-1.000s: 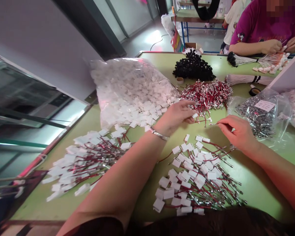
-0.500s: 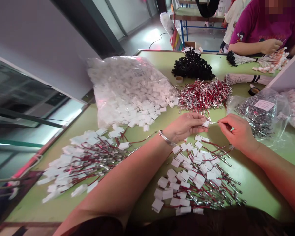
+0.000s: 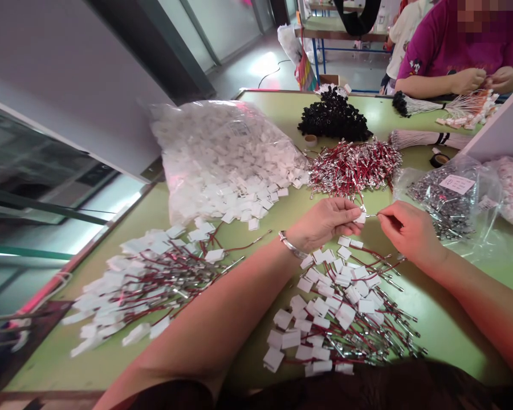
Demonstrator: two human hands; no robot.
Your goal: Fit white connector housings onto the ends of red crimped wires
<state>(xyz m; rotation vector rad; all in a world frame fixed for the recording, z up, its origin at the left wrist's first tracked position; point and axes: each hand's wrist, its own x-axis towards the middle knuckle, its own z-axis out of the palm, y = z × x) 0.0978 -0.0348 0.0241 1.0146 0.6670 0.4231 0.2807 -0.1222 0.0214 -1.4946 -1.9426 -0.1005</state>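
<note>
My left hand (image 3: 330,221) pinches a small white plastic connector housing (image 3: 361,218) between thumb and fingers. Facing it, my right hand (image 3: 412,232) is closed on the end of a thin terminal wire (image 3: 371,215), which runs across the gap to the housing. Whether its tip sits inside the housing is too small to tell. Below both hands spreads a pile of white housings with short red wires (image 3: 346,313) and metal ends. Just beyond my fingers lies a heap of loose red wires with metal terminals (image 3: 354,168).
A clear bag of white housings (image 3: 231,154) spills open at the left, above another wired pile (image 3: 154,279). Black connectors (image 3: 336,117) are heaped at the back. Bagged metal terminals (image 3: 444,199) and a tape roll (image 3: 440,159) lie right. A co-worker (image 3: 436,51) sits opposite.
The white housing has turned more upright in my left hand and sits closer to my fingertips. My right hand has barely moved. The co-worker's hands have come together.
</note>
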